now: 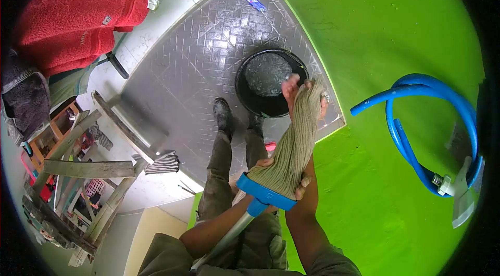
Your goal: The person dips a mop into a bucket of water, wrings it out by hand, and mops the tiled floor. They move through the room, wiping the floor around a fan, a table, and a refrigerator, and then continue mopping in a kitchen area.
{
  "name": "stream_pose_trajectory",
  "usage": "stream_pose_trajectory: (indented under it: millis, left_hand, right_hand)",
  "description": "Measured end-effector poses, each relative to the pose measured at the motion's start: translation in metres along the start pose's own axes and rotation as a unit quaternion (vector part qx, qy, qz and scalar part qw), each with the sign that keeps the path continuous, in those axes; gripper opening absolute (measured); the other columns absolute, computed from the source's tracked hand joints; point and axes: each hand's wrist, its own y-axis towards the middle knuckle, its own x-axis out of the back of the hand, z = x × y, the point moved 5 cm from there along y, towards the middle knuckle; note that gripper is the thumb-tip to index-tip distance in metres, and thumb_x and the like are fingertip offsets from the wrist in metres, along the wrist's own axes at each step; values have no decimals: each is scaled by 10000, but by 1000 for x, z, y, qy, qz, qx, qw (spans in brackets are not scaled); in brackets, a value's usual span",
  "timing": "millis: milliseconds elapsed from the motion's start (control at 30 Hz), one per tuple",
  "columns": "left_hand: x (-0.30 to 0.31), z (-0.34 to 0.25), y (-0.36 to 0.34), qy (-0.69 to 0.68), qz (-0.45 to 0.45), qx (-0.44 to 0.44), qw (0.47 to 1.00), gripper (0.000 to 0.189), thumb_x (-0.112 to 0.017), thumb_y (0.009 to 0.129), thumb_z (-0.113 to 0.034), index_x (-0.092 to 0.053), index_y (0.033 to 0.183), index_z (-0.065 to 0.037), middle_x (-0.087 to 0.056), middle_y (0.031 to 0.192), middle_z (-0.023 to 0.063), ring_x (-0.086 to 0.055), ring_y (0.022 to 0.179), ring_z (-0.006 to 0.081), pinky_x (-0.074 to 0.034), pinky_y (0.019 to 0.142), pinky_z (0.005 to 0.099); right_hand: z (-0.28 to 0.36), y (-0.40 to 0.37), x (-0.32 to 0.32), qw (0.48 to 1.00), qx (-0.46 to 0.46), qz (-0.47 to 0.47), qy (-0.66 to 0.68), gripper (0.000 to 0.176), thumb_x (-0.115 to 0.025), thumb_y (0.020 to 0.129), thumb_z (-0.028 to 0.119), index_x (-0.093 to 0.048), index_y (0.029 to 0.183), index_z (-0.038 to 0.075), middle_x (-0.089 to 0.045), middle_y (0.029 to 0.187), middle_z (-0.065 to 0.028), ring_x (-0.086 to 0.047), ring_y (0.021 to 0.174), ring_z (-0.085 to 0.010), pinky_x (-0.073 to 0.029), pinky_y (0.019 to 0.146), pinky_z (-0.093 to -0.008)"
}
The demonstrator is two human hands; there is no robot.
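Note:
A string mop (291, 151) with beige strands, a blue head and a pale handle is raised in front of me, handle toward my body. My left hand (301, 188) is closed around the strands just above the blue head, its fingers showing on both sides and its palm hidden. Farther up, my right hand (292, 87) is wrapped around the free end of the strands, partly covered by them. Just beyond that hand, a black bucket (244, 100) of cloudy, bubbly water stands on the floor.
Grey patterned floor tiles (182, 62) look wet and shiny. At right is a green wall (375, 172) with a coiled blue hose (398, 135). Red towels (83, 23) and a wooden frame (88, 169) stand at left. A blue wrapper (251, 0) lies at the far end.

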Motion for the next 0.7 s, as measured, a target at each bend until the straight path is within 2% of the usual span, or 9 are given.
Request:
stream_pose_trajectory:
  millis: [67, 200, 267, 367, 433, 533, 567, 633, 700]
  left_hand:
    - [-5, 4, 2, -13, 21, -1, 1000, 764, -565, 854, -415, -289, 1457, -36, -460, 1220, 295, -578, 981, 394, -473, 894, 429]
    - [2, 1, -4, 40, 60, 7, 997, 792, -578, 853, -407, -258, 1481, -48, -459, 1240, 272, -581, 979, 375, -480, 881, 421]
    - [10, -3, -9, 89, 13, -23, 996, 797, -602, 844, -397, -265, 1476, -46, -473, 1244, 247, -584, 983, 356, -484, 869, 416]
    - [35, -17, -28, 212, -166, -63, 961, 772, -673, 808, -346, -328, 1420, -28, -526, 1216, 188, -595, 980, 309, -493, 835, 406]
    - [54, -27, -39, 310, -294, -15, 904, 731, -732, 769, -280, -391, 1357, -11, -573, 1159, 149, -606, 956, 273, -502, 797, 395]
    - [48, -37, -34, 456, -383, -52, 802, 753, -751, 755, -286, -393, 1331, 41, -589, 1116, 129, -588, 957, 237, -476, 839, 366]
    - [41, -40, -31, 505, -404, -89, 757, 732, -757, 748, -261, -411, 1318, 40, -594, 1107, 124, -590, 970, 235, -475, 848, 362]
    - [31, -44, -26, 593, -441, -164, 654, 692, -768, 733, -210, -448, 1293, 38, -605, 1088, 115, -596, 996, 230, -472, 867, 355]
    - [54, -57, -23, 648, -397, -208, 616, 668, -783, 687, -200, -471, 1240, 8, -620, 1049, 109, -618, 904, 242, -492, 825, 345]
  right_hand:
    - [1, -1, -7, 999, 1, -25, 30, 819, -618, 819, 262, -203, 1499, 72, -410, 1394, -243, -534, 957, -204, -479, 878, -349]
    - [9, 0, -13, 991, -64, 92, 76, 715, -541, 856, 92, -226, 1495, 136, -447, 1382, -215, -541, 908, -188, -495, 848, -347]
    - [18, -2, -14, 993, -104, 55, -27, 706, -554, 880, 104, -219, 1497, 170, -514, 1238, -136, -522, 898, -159, -479, 785, -319]
    - [24, -4, -22, 976, -162, -5, -143, 630, -588, 904, 132, -282, 1455, 133, -528, 1063, -76, -512, 847, -140, -451, 739, -291]
    - [25, -2, -26, 953, -201, -68, -214, 526, -620, 904, 161, -409, 1381, 95, -544, 913, -40, -525, 774, -141, -450, 677, -283]
    - [26, 3, -29, 859, -199, -166, -442, 316, -722, 852, 219, -587, 1080, 46, -562, 753, -39, -546, 591, -163, -447, 539, -300]
    - [24, 4, -32, 832, -176, -199, -487, 257, -767, 818, 226, -597, 900, 53, -563, 699, -31, -542, 533, -158, -437, 500, -289]
    - [24, 6, -27, 791, -179, -206, -548, 265, -764, 823, 241, -594, 900, 53, -583, 729, -42, -542, 544, -142, -441, 505, -286]
    - [27, 7, -25, 738, -183, -222, -610, 291, -760, 820, 263, -621, 895, 18, -622, 767, -68, -570, 577, -161, -474, 553, -298]
